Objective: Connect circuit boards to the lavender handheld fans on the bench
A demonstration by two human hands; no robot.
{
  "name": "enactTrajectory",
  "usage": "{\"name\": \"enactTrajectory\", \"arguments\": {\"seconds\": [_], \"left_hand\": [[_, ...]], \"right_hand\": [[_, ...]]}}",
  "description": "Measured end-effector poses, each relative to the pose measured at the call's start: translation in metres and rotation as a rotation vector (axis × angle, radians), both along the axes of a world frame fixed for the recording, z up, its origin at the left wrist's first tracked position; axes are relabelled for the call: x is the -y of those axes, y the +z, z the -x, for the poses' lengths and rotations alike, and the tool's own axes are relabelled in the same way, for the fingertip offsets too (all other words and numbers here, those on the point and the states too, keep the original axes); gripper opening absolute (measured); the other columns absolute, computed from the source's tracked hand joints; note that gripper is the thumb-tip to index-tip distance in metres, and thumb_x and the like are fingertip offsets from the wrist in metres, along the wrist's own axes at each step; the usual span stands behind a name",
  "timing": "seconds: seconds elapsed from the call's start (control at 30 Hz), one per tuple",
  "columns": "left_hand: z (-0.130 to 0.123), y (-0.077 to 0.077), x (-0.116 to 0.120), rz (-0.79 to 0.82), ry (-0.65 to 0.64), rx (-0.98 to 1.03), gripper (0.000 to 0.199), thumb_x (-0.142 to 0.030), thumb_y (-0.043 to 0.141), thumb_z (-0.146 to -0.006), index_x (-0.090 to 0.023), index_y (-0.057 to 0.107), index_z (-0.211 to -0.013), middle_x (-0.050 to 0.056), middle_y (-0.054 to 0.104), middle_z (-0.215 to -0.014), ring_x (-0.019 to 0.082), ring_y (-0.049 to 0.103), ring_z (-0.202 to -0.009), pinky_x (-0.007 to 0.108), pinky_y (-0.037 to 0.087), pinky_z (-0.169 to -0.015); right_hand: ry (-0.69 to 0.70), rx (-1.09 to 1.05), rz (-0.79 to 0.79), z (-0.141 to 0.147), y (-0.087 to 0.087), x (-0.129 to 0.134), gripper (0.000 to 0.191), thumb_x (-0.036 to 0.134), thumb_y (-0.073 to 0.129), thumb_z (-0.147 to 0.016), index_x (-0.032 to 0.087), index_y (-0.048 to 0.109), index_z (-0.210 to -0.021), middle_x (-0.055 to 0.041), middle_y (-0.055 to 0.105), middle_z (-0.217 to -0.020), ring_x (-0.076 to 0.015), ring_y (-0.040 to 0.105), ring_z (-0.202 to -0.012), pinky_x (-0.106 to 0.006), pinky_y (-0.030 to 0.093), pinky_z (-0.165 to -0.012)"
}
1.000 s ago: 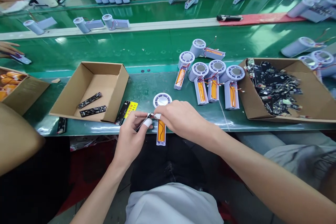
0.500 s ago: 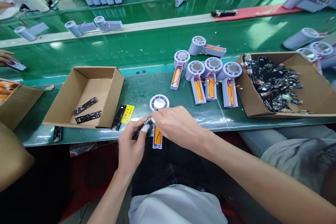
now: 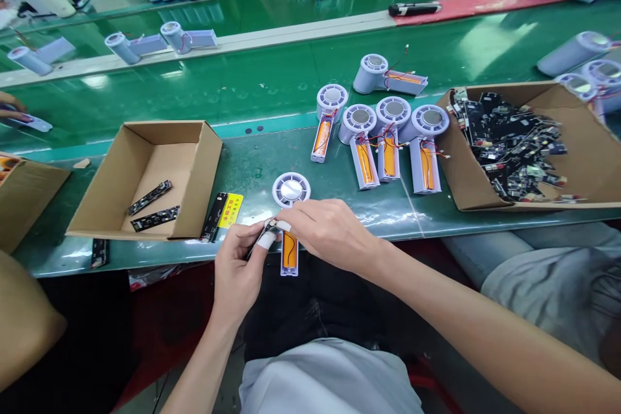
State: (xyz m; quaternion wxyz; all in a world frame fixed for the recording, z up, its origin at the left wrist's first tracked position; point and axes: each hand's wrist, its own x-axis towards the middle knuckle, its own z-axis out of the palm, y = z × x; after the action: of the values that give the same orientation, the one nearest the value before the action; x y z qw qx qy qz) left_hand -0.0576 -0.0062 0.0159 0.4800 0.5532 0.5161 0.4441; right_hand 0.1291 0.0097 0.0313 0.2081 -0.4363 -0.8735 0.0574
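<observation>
My left hand [image 3: 237, 275] is closed in a pinch on a dark circuit board [image 3: 254, 243], mostly covered by the fingers; its thumb wears a white covering. My right hand [image 3: 332, 231] is closed too, its fingertips meeting the board's upper end. Whatever small piece it pinches there is too hidden to name. Under both hands lies a lavender handheld fan [image 3: 291, 190], its round head on the bench and its open handle, with an orange battery [image 3: 290, 252] inside, reaching past the bench edge.
A cardboard box [image 3: 101, 191] with two circuit boards stands left. To the right, another box [image 3: 589, 168] holds a heap of boards. Several open fans [image 3: 388, 142] lie between. A yellow-and-black card [image 3: 229, 210] is by the left box. Behind runs a green belt [image 3: 272, 90]; co-workers sit around.
The view has shifted slightly. My right fingertips have closed in a little on the board's end, while my left hand keeps its hold. The fan stays under the hands.
</observation>
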Motion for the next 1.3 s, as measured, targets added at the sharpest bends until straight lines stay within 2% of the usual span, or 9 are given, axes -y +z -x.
{"name": "enactTrajectory", "arguments": {"seconds": [0.27, 0.43, 0.6, 0.7, 0.8, 0.87, 0.97, 1.07, 1.3], "left_hand": [[0.007, -0.001, 0.003, -0.043, -0.054, -0.114, 0.018, -0.017, 0.065, -0.086, -0.028, 0.066, -0.101, -0.006, 0.073, -0.091, 0.007, 0.071, -0.086, 0.015, 0.054, -0.08], [0.007, -0.003, 0.001, 0.013, -0.082, -0.066, 0.015, -0.02, 0.065, -0.087, -0.027, 0.064, -0.101, -0.005, 0.073, -0.089, 0.01, 0.072, -0.084, 0.02, 0.055, -0.08], [0.005, 0.008, -0.007, 0.104, -0.107, -0.066, 0.012, -0.024, 0.066, -0.085, -0.023, 0.062, -0.096, -0.004, 0.073, -0.08, 0.01, 0.07, -0.076, 0.02, 0.053, -0.076], [0.002, 0.019, -0.01, 0.162, -0.075, -0.111, 0.015, -0.027, 0.066, -0.085, -0.023, 0.061, -0.098, -0.003, 0.07, -0.085, 0.009, 0.067, -0.07, 0.019, 0.053, -0.066], [-0.006, 0.029, -0.003, 0.225, -0.001, -0.125, 0.018, -0.029, 0.064, -0.085, -0.023, 0.059, -0.102, -0.002, 0.067, -0.093, 0.01, 0.065, -0.069, 0.02, 0.053, -0.06], [-0.012, 0.035, 0.005, 0.254, 0.014, -0.141, 0.019, -0.031, 0.058, -0.088, -0.024, 0.06, -0.106, 0.0, 0.066, -0.102, 0.013, 0.066, -0.081, 0.024, 0.055, -0.07], [-0.018, 0.04, 0.016, 0.295, -0.014, -0.145, 0.026, -0.029, 0.043, -0.094, -0.027, 0.062, -0.111, 0.001, 0.063, -0.12, 0.017, 0.06, -0.112, 0.031, 0.047, -0.096], [-0.018, 0.031, 0.017, 0.291, -0.063, -0.203, 0.032, -0.023, 0.038, -0.093, -0.029, 0.064, -0.111, 0.0, 0.065, -0.12, 0.019, 0.057, -0.116, 0.035, 0.041, -0.103], [-0.032, 0.001, -0.011, 0.2, -0.133, -0.499, 0.034, -0.034, 0.059, -0.081, -0.017, 0.064, -0.11, 0.007, 0.065, -0.095, 0.02, 0.059, -0.075, 0.034, 0.045, -0.073]], "right_hand": [[0.119, 0.129, 0.093, -0.01, 0.016, -0.008, 0.017, 0.017, 0.046, -0.097, 0.018, 0.059, -0.109, 0.0008, 0.062, -0.084, -0.0152, 0.059, -0.067, -0.032, 0.018, -0.05], [0.134, 0.03, 0.119, -0.008, 0.007, -0.011, 0.018, 0.02, 0.043, -0.099, 0.018, 0.061, -0.1, 0.0007, 0.063, -0.084, -0.0136, 0.058, -0.068, -0.031, 0.019, -0.051], [0.103, -0.088, 0.213, -0.011, 0.003, -0.013, 0.018, 0.019, 0.045, -0.098, 0.021, 0.062, -0.102, 0.0012, 0.065, -0.085, -0.0136, 0.059, -0.075, -0.029, 0.026, -0.055], [0.065, -0.293, 0.367, -0.018, 0.009, -0.013, 0.022, 0.017, 0.044, -0.097, 0.022, 0.06, -0.112, -0.0012, 0.068, -0.102, -0.015, 0.061, -0.091, -0.025, 0.035, -0.067], [-0.132, -0.57, 0.528, -0.015, 0.019, -0.001, 0.021, 0.023, 0.043, -0.098, 0.021, 0.062, -0.107, -0.0012, 0.068, -0.094, -0.0142, 0.061, -0.082, -0.024, 0.039, -0.067], [-0.252, -0.721, 0.665, -0.006, 0.022, 0.012, 0.016, 0.028, 0.049, -0.095, 0.022, 0.061, -0.103, 0.0018, 0.065, -0.079, -0.0127, 0.058, -0.068, -0.023, 0.04, -0.059], [-0.356, -0.934, 0.847, 0.007, 0.016, 0.029, 0.025, 0.03, 0.061, -0.087, 0.024, 0.057, -0.11, 0.0037, 0.062, -0.078, -0.0124, 0.057, -0.065, -0.022, 0.043, -0.057], [-0.388, -1.147, 0.932, 0.008, 0.003, 0.032, 0.029, 0.029, 0.062, -0.086, 0.023, 0.057, -0.114, 0.0018, 0.063, -0.083, -0.0126, 0.058, -0.069, -0.024, 0.047, -0.063], [-0.403, -1.467, 1.105, -0.009, -0.007, 0.022, 0.025, 0.03, 0.07, -0.079, 0.018, 0.068, -0.101, -0.0041, 0.071, -0.09, -0.015, 0.063, -0.083, -0.023, 0.047, -0.075]]}}
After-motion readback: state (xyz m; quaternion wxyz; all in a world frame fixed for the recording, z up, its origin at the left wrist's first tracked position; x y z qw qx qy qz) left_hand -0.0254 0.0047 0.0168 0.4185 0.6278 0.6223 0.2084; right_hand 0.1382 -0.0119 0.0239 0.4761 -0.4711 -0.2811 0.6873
